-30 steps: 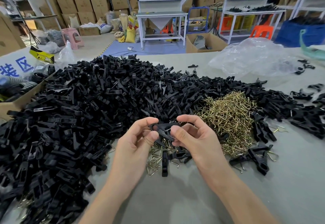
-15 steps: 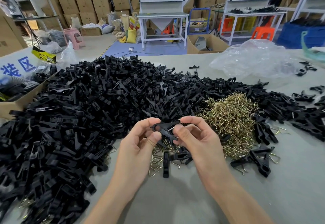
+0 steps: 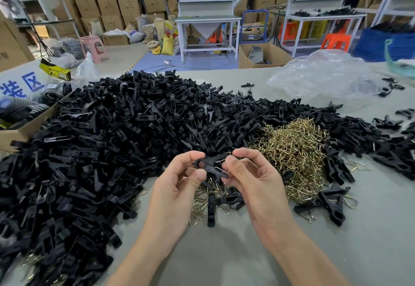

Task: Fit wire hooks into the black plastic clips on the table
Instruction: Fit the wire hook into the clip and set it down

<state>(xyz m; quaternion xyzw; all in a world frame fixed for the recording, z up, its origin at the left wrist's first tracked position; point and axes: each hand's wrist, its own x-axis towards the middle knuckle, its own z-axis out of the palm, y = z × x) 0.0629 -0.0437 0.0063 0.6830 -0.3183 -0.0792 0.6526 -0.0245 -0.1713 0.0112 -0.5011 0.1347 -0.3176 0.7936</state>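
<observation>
Head view, frame centre: my left grip pinches a black clip; my right grip pinches a wire hook against it above the counter.

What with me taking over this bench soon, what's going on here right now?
A person holds one black clip in both hands over the table. The left hand pinches its ringed end. The right hand pinches the other end, where a wire hook sits against it; whether it is fully seated I cannot tell. The clip pile lies left and behind, the loose hook pile to the right.
</observation>
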